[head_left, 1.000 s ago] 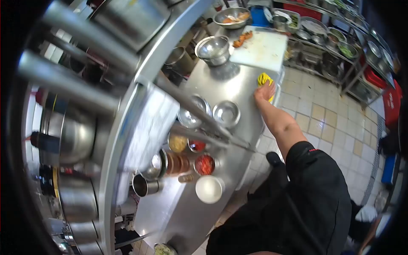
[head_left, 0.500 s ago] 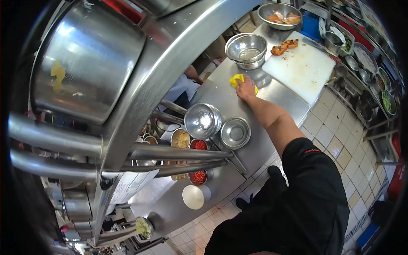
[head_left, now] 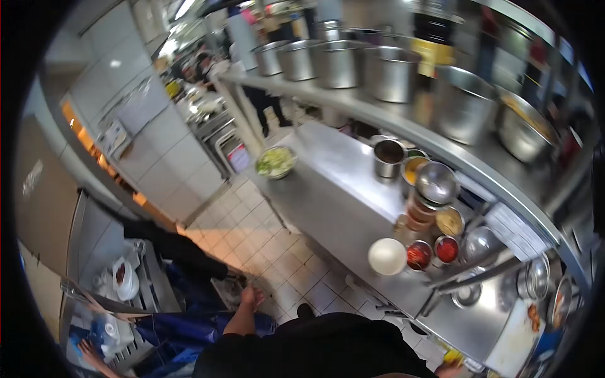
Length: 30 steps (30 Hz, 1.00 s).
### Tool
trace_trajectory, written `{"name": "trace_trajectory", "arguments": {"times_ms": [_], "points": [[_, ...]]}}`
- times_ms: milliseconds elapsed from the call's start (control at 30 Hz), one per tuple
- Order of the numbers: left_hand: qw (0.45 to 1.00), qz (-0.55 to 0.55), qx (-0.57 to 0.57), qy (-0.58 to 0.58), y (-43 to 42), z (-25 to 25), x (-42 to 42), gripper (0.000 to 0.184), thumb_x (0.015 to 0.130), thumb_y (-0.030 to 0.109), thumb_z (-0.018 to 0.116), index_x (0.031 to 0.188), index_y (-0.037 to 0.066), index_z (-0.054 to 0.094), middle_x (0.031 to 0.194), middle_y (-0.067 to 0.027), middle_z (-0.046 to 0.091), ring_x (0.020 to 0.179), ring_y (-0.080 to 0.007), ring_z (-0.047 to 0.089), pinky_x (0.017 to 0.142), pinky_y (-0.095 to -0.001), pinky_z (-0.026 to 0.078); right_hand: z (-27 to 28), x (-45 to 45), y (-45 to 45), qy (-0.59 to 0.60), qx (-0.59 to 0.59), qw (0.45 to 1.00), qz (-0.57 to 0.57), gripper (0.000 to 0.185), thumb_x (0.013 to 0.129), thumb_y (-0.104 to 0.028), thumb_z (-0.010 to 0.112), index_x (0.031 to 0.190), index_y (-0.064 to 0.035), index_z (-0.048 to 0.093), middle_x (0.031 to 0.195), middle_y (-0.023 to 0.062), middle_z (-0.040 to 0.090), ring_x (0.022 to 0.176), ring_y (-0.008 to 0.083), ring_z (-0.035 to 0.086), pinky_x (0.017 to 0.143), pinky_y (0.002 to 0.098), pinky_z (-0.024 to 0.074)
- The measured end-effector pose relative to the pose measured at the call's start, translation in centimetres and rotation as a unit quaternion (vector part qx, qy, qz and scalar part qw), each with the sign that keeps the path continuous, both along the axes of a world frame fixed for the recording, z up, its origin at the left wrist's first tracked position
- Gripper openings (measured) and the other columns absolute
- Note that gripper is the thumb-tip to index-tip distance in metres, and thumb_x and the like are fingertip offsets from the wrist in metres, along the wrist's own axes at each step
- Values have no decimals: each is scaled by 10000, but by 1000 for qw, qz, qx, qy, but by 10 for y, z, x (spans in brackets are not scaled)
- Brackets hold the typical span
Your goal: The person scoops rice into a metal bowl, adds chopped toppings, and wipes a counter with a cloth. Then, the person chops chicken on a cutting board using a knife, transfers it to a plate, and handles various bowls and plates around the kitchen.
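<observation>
My left hand (head_left: 252, 296) is raised in front of my body at lower centre, its fingers apart and nothing visible in it. Close beside it is a co-worker's dark sleeve and a clear container (head_left: 228, 292). At the bottom right edge, partly cut off, my right hand (head_left: 449, 369) grips a yellow cloth (head_left: 453, 356) by the steel worktable (head_left: 353, 227). Near that hand lies a white cutting board (head_left: 513, 337) with a browned piece of meat (head_left: 534, 317) on it.
A white bowl (head_left: 387, 257), red-filled containers (head_left: 419, 255) and a bowl of chopped greens (head_left: 275, 162) stand on the worktable. An overhead shelf (head_left: 409, 120) carries several steel pots. To the left, a co-worker in a blue apron (head_left: 183, 331) stands close; another person is farther back.
My view has swung left, bringing the aisle and a nearby co-worker into sight. The right hand with the yellow cloth now sits at the bottom edge, and my left hand has come into view.
</observation>
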<state>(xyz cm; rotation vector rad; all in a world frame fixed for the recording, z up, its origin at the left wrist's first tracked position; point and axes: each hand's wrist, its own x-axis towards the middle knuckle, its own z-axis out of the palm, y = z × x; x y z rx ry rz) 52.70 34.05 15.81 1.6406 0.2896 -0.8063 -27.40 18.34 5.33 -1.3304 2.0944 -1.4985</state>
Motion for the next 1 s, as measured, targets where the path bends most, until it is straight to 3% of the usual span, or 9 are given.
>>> {"name": "trace_trajectory", "arguments": {"times_ms": [267,333,400,433,533,600,833,967,1000], "points": [[996,0,-24,83,15,-30,78,381,956,419,492,1001,41,495,849,-124,593,660,-208,558,601,-390,525,76,263,81,31,209,961,178,220,920,-146,526,1007,52,569,1021,186,588,886,295,608,749,357,497],[993,11,-58,106,13,-29,99,357,953,398,507,992,43,494,844,-124,594,662,-204,558,595,-382,523,66,303,69,-39,196,951,236,196,915,-121,535,979,63,562,1018,185,585,890,281,606,750,340,492],[992,-32,-10,124,-6,-14,128,312,948,349,528,990,41,496,870,-124,604,671,-199,559,605,-366,520,28,334,51,-266,153,919,248,175,911,-96,545,951,74,556,1015,183,582,893,268,604,751,322,486],[991,-34,-7,126,-18,-15,145,312,948,349,528,990,41,496,870,-124,604,671,-199,559,605,-366,520,128,380,10,-5,141,920,367,126,887,-46,542,857,73,572,918,170,583,841,260,586,737,313,459],[993,-48,-61,91,-62,-19,189,268,938,301,540,1001,43,505,925,-125,623,682,-195,563,645,-353,527,196,475,-51,50,34,920,387,150,849,-43,496,814,40,615,844,191,608,796,345,573,727,405,453],[992,-61,-71,88,-97,-7,214,265,935,298,541,1005,45,507,942,-126,627,690,-195,567,661,-354,531,224,530,-91,-4,25,921,388,138,851,-24,502,848,40,624,872,176,619,864,292,595,786,363,465],[982,-79,-145,87,-166,3,284,256,844,90,643,1055,-10,537,918,-120,616,776,-219,611,730,-361,552,247,682,-241,-27,-63,901,429,220,784,40,455,919,44,629,1116,208,572,1027,302,569,902,369,452],[984,-132,80,-90,-124,-3,338,324,724,-75,681,1040,-16,636,975,-120,643,827,-194,630,751,-313,534,218,756,-321,-12,-56,914,401,238,788,49,456,953,40,627,1158,208,553,1054,319,562,934,383,446],[994,-95,21,-58,-105,-15,359,323,733,-54,692,1048,-1,641,990,-105,652,781,-160,605,695,-272,502,209,771,-339,6,-52,922,384,238,790,46,469,968,37,626,1154,207,556,1062,325,561,942,383,445]]}}
